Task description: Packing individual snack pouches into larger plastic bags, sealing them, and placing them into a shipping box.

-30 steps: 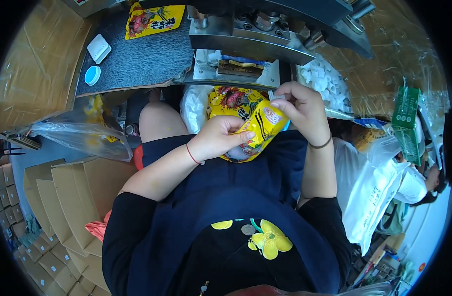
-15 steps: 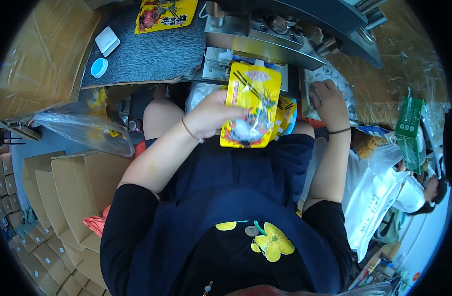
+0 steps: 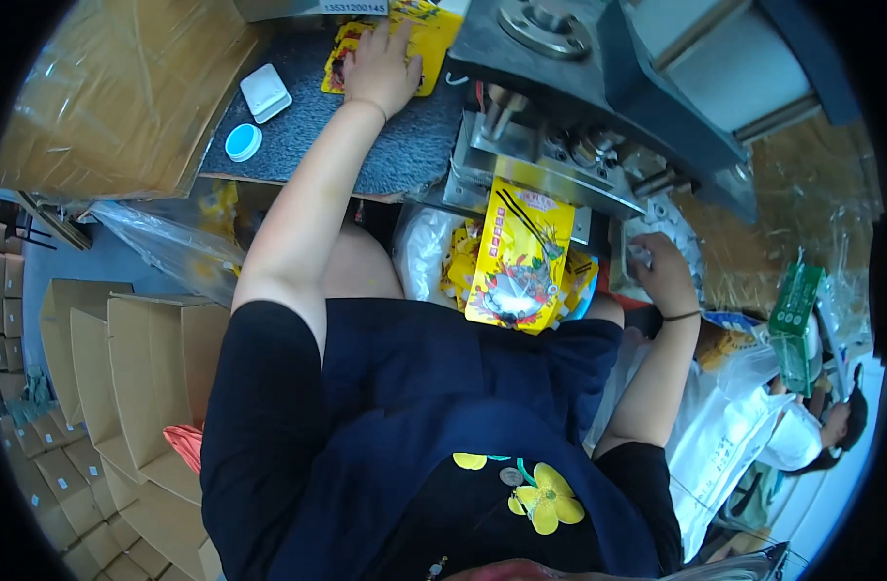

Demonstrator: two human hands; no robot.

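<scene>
My left hand (image 3: 381, 73) lies with spread fingers on yellow printed pouches (image 3: 434, 39) at the far left of the worktop. A single yellow pouch (image 3: 517, 261) hangs toward my lap, its top edge in the metal jaws of a press machine (image 3: 555, 169). No hand touches that pouch. To its right, my right hand (image 3: 671, 276) is closed, with a small whitish piece between the fingertips. It is beside a tray of small white parts (image 3: 671, 228). The piece's exact kind is too small to tell.
A white square dish (image 3: 266, 93) and a round blue-topped container (image 3: 243, 142) sit on the dark mat (image 3: 395, 155). Cut yellow scraps (image 3: 460, 261) lie in a bag-lined bin below the press. Open cardboard boxes (image 3: 138, 378) stand at left; another person (image 3: 802, 431) is at far right.
My left hand has let go of the pouch, now held at the press, and moved up-left onto the other pouches. My right hand has drawn slightly nearer, a small piece now showing in it.
</scene>
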